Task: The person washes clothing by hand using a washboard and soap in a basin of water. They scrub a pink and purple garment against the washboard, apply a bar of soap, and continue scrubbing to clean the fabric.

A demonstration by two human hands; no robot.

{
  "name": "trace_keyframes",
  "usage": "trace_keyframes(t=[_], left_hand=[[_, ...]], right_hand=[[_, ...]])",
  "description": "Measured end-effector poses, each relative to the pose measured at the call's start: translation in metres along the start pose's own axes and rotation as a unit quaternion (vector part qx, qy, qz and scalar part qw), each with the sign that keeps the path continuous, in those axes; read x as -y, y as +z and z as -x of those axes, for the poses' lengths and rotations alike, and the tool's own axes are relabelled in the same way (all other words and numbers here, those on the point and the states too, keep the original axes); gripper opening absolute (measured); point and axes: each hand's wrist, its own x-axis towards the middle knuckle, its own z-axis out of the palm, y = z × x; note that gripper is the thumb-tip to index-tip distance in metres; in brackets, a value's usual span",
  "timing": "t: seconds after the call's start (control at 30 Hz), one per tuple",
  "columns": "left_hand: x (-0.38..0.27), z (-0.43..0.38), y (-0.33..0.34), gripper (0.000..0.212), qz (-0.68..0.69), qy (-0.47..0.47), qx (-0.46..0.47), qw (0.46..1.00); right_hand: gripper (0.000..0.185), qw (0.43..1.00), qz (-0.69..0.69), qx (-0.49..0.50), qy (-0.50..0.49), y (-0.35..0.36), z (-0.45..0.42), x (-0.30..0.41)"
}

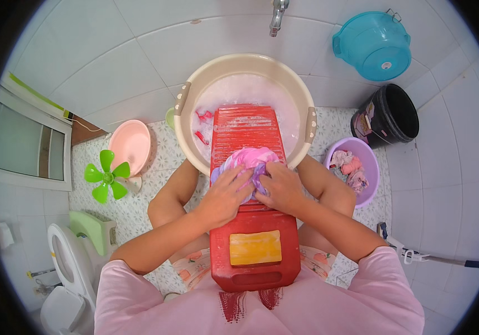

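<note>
A red plastic washboard [247, 130] slopes from my lap into a large beige basin [243, 63] of soapy water [239, 90]. Bunched on its ridges is a wet pink and purple cloth [251, 157]. My left hand [227, 192] presses on the cloth's left side with its fingers curled. On the other side, my right hand [283, 186] grips a purple fold between thumb and fingers. A bar of yellow laundry soap [255, 248] rests in the recess at the washboard's near end. Small red pieces, perhaps straps, float at the basin's left.
A purple basin [373, 171] with clothes stands at right, near a tilted black bucket [402, 113]. A blue basin [383, 46] hangs on the wall beside a tap [278, 19]. Left are a pink basin [130, 138], a green fan blade [107, 178] and a toilet [65, 255].
</note>
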Motion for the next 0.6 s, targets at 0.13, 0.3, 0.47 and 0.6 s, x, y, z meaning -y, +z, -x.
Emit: trace_keyframes(t=[0.13,0.3,0.47,0.6], left_hand=[[0.042,-0.054,0.011,0.040,0.067,-0.166,0.060,0.982],[0.074,-0.089,0.029,0.034,-0.035,-0.266,0.003,0.963],[0.026,-0.030,0.005,0.037,-0.019,-0.102,0.019,0.994],[-0.009,-0.005,-0.015,0.042,-0.062,-0.051,0.027,0.996]], right_hand=[[0.025,0.981,0.040,-0.003,0.191,0.040,-0.057,-0.039],[0.024,0.971,0.093,-0.005,0.219,0.046,-0.099,-0.065],[0.022,0.995,-0.007,-0.102,-0.011,0.020,-0.031,-0.028],[0.023,0.998,0.013,0.029,0.052,0.004,-0.006,-0.002]])
